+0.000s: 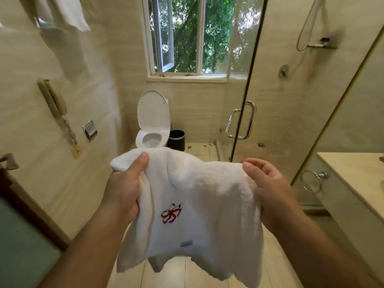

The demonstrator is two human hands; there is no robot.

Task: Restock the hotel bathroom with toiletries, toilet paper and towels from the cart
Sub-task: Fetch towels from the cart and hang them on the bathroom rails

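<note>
At 6 o'clock in the head view, a white towel (199, 200) with a red embroidered emblem is held spread out at chest height, clear of the floor and of every fixture. Its upper left edge is gripped by the left hand (124, 190), thumb laid on top and fingers curled beneath the cloth; its upper right edge is pinched by the right hand (268, 183) between thumb and curled fingers. Both hands are therefore closed on the cloth, and the lower hem hangs free. One towel is judged to have been brought into the bathroom but not yet hung or placed. A bare towel ring (311, 180) is mounted at 4 o'clock, below the edge of the counter (353, 169), and is judged the likely destination. Another white cloth (68, 11) is seen hanging high on the wall toward 10 o'clock, so part of the towel step may be complete; this cannot be confirmed. A recessed paper holder (90, 130) is set into the wall at 9 o'clock; whether a roll is fitted cannot be told. Only a corner of the counter is shown, so the state of the toiletries cannot be judged. The toilet (152, 123) stands at 12 o'clock beyond the towel with its lid raised. No cart is in view. Most of the task is judged to remain.
</note>
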